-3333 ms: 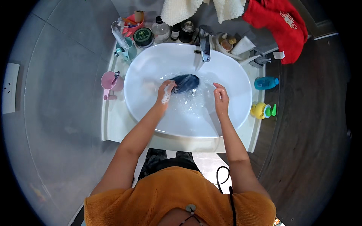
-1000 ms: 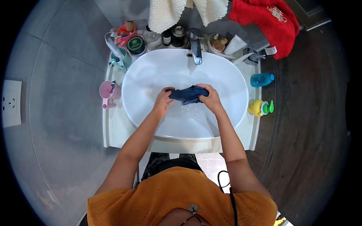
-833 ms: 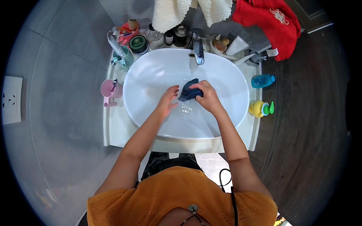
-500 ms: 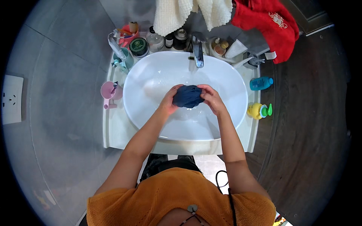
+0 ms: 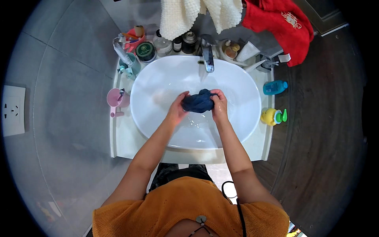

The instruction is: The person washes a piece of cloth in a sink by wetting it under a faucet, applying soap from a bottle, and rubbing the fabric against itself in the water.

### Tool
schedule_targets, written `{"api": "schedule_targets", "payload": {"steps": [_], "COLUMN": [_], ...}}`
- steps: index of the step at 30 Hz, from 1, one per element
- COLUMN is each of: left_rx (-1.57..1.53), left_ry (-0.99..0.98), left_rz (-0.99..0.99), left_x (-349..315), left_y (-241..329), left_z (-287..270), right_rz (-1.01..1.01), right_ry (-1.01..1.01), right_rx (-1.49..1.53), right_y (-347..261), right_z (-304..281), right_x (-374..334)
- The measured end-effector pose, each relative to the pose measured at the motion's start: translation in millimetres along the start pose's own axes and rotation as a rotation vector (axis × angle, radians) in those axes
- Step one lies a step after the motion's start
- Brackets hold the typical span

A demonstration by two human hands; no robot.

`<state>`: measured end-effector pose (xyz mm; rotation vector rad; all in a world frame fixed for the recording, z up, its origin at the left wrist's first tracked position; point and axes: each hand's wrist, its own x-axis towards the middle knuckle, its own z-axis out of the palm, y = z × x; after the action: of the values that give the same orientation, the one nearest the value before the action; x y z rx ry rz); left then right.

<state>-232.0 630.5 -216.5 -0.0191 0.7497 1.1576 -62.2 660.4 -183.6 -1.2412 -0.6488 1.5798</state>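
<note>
A bunched dark blue cloth (image 5: 198, 102) is held between my two hands over the white oval basin (image 5: 148, 118). My left hand (image 5: 177, 109) cups its left end, slightly blurred, with the cloth against the palm. Closed on the right end, my right hand (image 5: 220, 106) pinches the fabric between thumb and fingers. Below the cloth, water glints on the basin floor. Beyond it the chrome faucet (image 5: 207, 55) reaches over the basin's far side.
Left of the basin stand a pink cup (image 5: 113, 103) and a teal cup (image 5: 135, 65). Jars and bottles line the back, near a green-lidded jar (image 5: 145, 51). A blue bottle (image 5: 274, 87) and yellow pump bottle (image 5: 271, 117) are at right. White (image 5: 177, 17) and red (image 5: 284, 27) towels hang above.
The rounded bundle has become longer and looser. My right hand has turned more upright and now grips its upper right end; my left hand stays by the left end.
</note>
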Motion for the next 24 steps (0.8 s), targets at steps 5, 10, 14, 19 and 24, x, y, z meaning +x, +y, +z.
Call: {"api": "schedule_targets", "payload": {"steps": [5, 10, 14, 19, 24], "left_rx": [-0.156, -0.064, 0.039, 0.348, 0.086], "left_ry": [-0.075, -0.082, -0.016, 0.297, 0.05], "left_rz": [-0.204, -0.251, -0.034, 0.137, -0.019], "left_x": [-2.4, 4.7, 24.1, -10.7, 7.1], "left_y": [-10.0, -6.1, -14.2, -22.1, -15.6], "left_z": [29.8, 43.7, 33.5, 83.5, 56.1], "right_rz": [-0.338, -0.67, -0.916, -0.504, -0.751], "right_ry": [-0.003, 0.066, 0.086, 0.2, 0.122], "right_rx": [-0.188, -0.718, -0.834, -0.534, -0.579], "right_y": [3.0, 0.8, 23.3, 23.5, 19.9], "right_z": [38.6, 55.0, 51.3, 15.9, 47.5], "right_x": [-26.6, -64.5, -59.2, -6.7, -40.5]}}
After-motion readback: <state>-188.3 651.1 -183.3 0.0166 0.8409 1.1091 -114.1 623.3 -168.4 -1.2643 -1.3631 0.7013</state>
